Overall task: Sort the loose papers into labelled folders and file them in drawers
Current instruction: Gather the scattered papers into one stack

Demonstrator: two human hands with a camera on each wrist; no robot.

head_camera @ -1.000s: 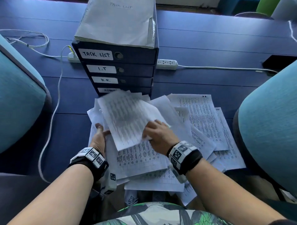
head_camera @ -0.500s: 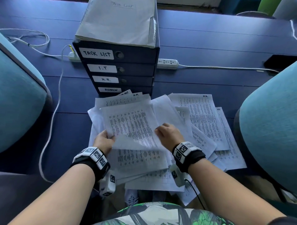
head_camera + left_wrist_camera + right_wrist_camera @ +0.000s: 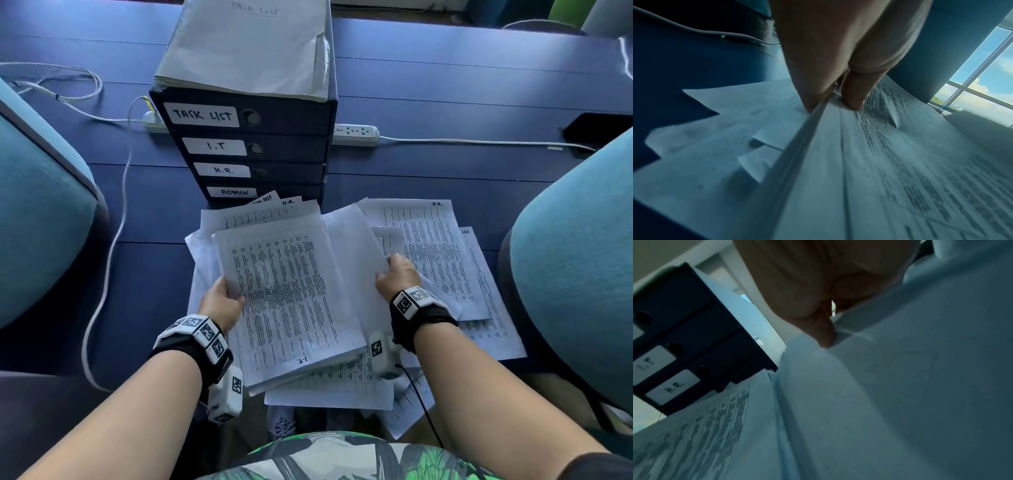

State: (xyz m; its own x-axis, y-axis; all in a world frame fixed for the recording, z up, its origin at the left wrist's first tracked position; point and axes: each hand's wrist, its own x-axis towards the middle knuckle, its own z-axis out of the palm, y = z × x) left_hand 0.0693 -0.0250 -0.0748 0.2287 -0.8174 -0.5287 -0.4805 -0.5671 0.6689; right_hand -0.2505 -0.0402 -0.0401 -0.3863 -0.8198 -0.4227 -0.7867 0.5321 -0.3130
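On the counter (image 3: 445,85), sorting is under way: a stack of printed sheets (image 3: 284,301) is pinched by the left hand (image 3: 221,303); a blank-backed sheet (image 3: 356,260) beside it is gripped by the right hand (image 3: 399,277). Ahead stands the labelled drawer unit (image 3: 246,150); matching labels comes next.

Both hands' fingers (image 3: 853,95) curled, pinching

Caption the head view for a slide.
Left hand grips a printed stack while right hand reaches into loose papers before labelled drawers.
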